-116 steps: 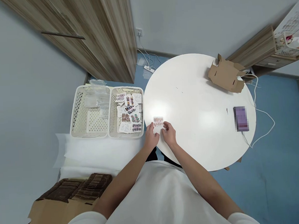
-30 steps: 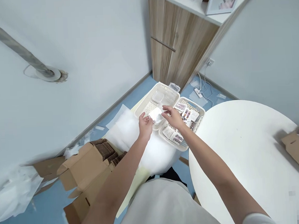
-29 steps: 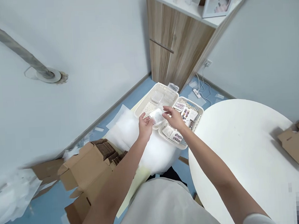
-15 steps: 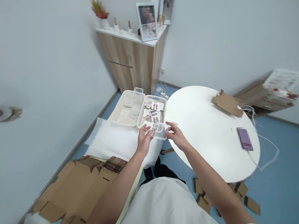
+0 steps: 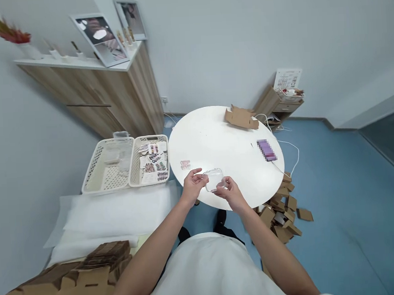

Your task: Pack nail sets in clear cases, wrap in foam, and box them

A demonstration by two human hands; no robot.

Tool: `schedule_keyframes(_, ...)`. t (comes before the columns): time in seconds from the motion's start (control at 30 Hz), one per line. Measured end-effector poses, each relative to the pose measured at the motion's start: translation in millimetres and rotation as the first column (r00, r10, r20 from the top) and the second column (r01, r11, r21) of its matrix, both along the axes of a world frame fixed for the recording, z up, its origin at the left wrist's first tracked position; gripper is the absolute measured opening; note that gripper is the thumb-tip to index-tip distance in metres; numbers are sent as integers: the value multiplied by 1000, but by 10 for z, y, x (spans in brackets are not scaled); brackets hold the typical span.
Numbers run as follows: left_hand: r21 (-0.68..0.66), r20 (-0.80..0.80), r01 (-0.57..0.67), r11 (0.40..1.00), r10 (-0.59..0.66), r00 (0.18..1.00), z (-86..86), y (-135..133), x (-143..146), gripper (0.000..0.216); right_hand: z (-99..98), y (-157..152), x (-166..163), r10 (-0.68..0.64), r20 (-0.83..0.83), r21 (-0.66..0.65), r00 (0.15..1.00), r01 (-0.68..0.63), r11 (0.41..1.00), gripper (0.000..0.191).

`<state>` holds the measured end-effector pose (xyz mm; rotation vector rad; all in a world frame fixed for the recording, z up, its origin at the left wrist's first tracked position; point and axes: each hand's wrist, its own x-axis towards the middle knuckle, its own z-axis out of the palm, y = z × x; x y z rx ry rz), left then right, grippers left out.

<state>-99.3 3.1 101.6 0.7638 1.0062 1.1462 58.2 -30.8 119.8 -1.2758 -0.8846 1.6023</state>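
Both hands hold a small clear plastic box (image 5: 215, 179) over the near edge of the round white table (image 5: 223, 146). My left hand (image 5: 192, 187) grips its left side with curled fingers. My right hand (image 5: 229, 192) pinches its right lower side. A small card of press-on nails (image 5: 185, 164) lies on the table just left of the box.
Two cream baskets stand to the left: one (image 5: 98, 175) with clear boxes, one (image 5: 137, 180) with nail cards. White foam sheets (image 5: 121, 212), flat cardboard (image 5: 58, 276), a folded carton (image 5: 241, 116), a phone (image 5: 266, 149) with cable, cardboard scraps (image 5: 282, 209) on the floor, a wooden cabinet (image 5: 114, 99).
I took a clear box from the left basket and carried it in both hands back over the table's near edge. The view turned right, toward the table.
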Motion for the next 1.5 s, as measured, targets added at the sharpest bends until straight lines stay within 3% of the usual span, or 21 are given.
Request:
schedule_keyframes(0.27,-80,-121,176,981,-184,975,-77,252,1013,37,-116,147,1242,-67,15,-88,998,68,994,40)
schedule_keyframes(0.47,-123,-210,177,977,-200,957,-170,349,1476,37,-195,422,1693,-30,90,-76,995,37,996,43)
schedule_keyframes(0.57,-32,-378,208,978,-204,903,-183,319,1507,50,-210,516,1826,-12,71,-91,997,19,996,40)
schedule_keyframes(0.7,144,-641,388,910,-213,737,-137,274,1541,100,-230,613,1935,17,38,-102,999,-13,995,38)
schedule_keyframes(0.77,167,-685,421,892,-202,700,-109,285,1596,96,-258,649,1958,44,28,-113,999,-40,993,37)
schedule_keyframes(0.9,163,-633,380,911,-199,748,-80,345,1680,79,-291,700,2013,129,91,-70,988,-123,990,42)
schedule_keyframes(1.0,129,-554,354,926,-229,800,-85,378,1658,76,-226,739,2099,240,298,93,924,-278,956,61)
schedule_keyframes(1.1,106,-497,327,939,-235,835,-108,392,1605,76,-119,780,2155,340,550,222,763,-526,821,74)
schedule_keyframes(1.2,110,-484,348,931,-256,837,-129,386,1573,76,-61,808,2110,379,695,217,611,-680,700,66)
schedule_keyframes(1.33,104,-379,371,923,-308,873,-134,358,1556,87,-66,816,1975,289,760,270,582,-688,674,46)
schedule_keyframes(1.5,93,-261,389,916,-355,898,-144,387,1520,88,-35,810,1921,242,744,323,623,-653,685,44)
